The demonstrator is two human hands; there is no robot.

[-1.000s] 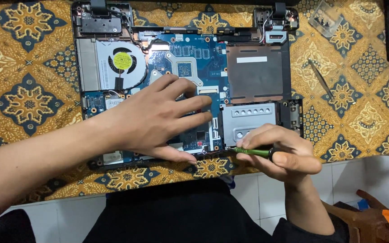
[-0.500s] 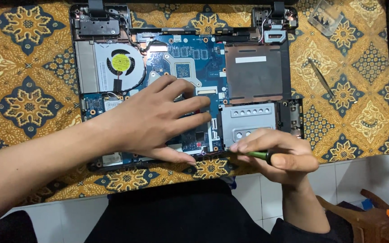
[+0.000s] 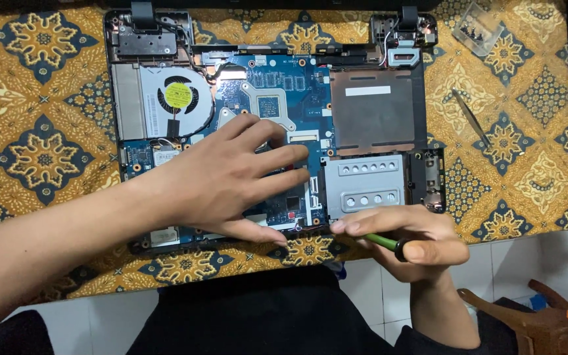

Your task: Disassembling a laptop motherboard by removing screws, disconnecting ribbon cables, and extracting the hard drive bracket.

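- On the gold and blue patterned cloth (image 3: 41,158), an opened black laptop base (image 3: 422,118) lay with its blue circuit board (image 3: 277,92) exposed, a round black fan with a yellow hub (image 3: 177,97) at the upper left and a silver perforated metal drive bay (image 3: 363,184) at the lower right.
- The left hand (image 3: 231,177) rested flat on the board, fingers spread apart, thumb along the near edge of the base; it held nothing.
- The right hand (image 3: 409,240) was closed around a green-shafted screwdriver with a black collar (image 3: 389,243), fingers together on the shaft. The tip was hidden beneath the fingers at the near edge of the base, just below the drive bay.
- A slim metal pair of tweezers (image 3: 471,118) and a small clear plastic tray (image 3: 478,27) lay on the cloth to the right, well apart from both hands.
- Judgement: the screwdriver work at the near edge would go best with the shaft kept square to the fastener and steady downward pressure, the left palm pressing on bare board rather than components, so that the base did not slide on the cloth.
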